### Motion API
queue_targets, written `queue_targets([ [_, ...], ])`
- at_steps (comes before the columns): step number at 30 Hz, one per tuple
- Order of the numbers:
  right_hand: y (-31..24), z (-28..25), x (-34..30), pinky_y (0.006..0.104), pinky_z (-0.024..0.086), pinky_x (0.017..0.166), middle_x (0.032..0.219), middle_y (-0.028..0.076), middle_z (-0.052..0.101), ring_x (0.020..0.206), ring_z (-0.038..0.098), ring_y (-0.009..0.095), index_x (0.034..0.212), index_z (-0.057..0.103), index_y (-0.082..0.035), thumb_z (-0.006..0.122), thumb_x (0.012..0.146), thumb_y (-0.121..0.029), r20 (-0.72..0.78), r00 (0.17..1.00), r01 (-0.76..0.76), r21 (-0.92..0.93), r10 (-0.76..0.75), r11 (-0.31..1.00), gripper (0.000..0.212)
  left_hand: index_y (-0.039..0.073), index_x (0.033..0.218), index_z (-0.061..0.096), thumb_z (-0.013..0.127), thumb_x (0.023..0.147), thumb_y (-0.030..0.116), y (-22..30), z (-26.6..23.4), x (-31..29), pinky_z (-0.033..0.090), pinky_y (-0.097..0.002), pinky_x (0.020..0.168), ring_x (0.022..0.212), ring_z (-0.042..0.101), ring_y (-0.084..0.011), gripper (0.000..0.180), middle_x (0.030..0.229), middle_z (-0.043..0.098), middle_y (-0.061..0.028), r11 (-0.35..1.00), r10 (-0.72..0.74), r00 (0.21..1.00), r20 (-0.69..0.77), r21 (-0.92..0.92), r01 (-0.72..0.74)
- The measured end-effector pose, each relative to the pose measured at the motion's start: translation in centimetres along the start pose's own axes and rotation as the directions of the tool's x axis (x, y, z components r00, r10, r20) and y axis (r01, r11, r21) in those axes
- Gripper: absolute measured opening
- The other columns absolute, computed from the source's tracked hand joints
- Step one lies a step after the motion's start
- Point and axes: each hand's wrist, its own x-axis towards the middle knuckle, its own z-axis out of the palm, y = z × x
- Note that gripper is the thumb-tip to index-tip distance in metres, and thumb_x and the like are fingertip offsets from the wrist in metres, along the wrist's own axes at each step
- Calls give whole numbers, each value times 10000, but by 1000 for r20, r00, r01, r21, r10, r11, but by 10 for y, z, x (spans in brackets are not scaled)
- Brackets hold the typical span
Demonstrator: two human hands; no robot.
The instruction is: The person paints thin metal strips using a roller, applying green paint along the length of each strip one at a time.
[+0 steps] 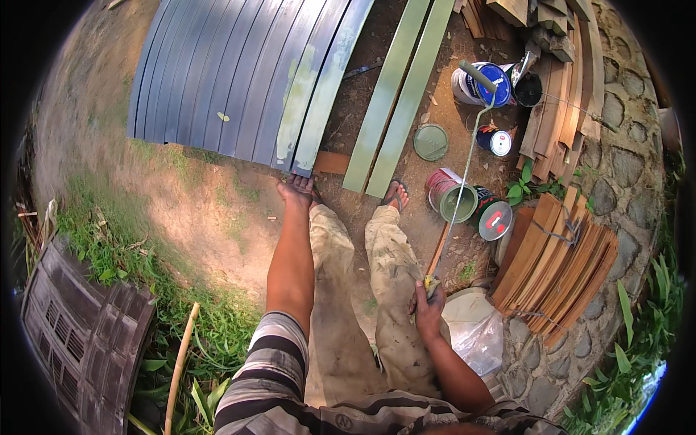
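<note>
My right hand is closed around the handle of a long paint roller, whose green-coated head is raised over the paint cans. At the near end of a row of dark grey boards, my left hand grips the end of the rightmost board. Pale green patches of paint mark that board and its neighbour. To their right lie two green-painted boards, side by side with a narrow gap. An open paint can with green inside stands right of my feet.
A green-smeared lid lies on the dirt. Nearby stand a blue-lidded bucket, a small can and a dark can. Bundled wood strips and stacked timber line a stone wall. A dark carved panel lies left.
</note>
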Motion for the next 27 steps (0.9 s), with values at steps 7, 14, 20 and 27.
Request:
queue_targets([
  [7, 33, -4, 4, 510, 470, 843, 895, 240, 668, 848, 604, 441, 1081, 621, 48, 705, 993, -390, -126, 973, 104, -500, -191, 860, 456, 15, 1635, 224, 189, 1046, 713, -15, 8, -8, 223, -563, 1273, 1578, 249, -378, 914, 1709, 235, -210, 1000, -1, 999, -44, -22, 0],
  [14, 19, 7, 0, 471, 493, 760, 818, 174, 661, 780, 641, 361, 1008, 627, 32, 709, 993, -328, 59, 992, 127, -414, -112, 901, 369, -6, 1593, 289, 221, 1055, 704, -29, 4, -10, 268, -552, 1252, 1543, 314, -383, 894, 1687, 275, -222, 999, -9, 999, -31, -48, 8],
  [20, -31, 42, 23, 331, 438, 466, 685, 34, 575, 484, 534, 140, 850, 551, -44, 666, 1034, -286, 384, 919, -18, -179, 86, 984, 324, -26, 1590, 297, 269, 1067, 676, -38, 3, -10, 288, -534, 1246, 1501, 374, -390, 876, 1635, 353, -226, 996, -5, 999, -35, -89, 1],
  [27, -76, 89, 67, 304, 405, 381, 629, 48, 493, 399, 446, 137, 930, 512, -37, 611, 1065, -329, 584, 803, -254, 157, 118, 954, 336, -32, 1548, 356, 303, 1064, 676, -47, 3, -10, 342, -555, 1209, 1479, 408, -407, 859, 1615, 373, -251, 992, 39, 998, -56, -122, -46],
])
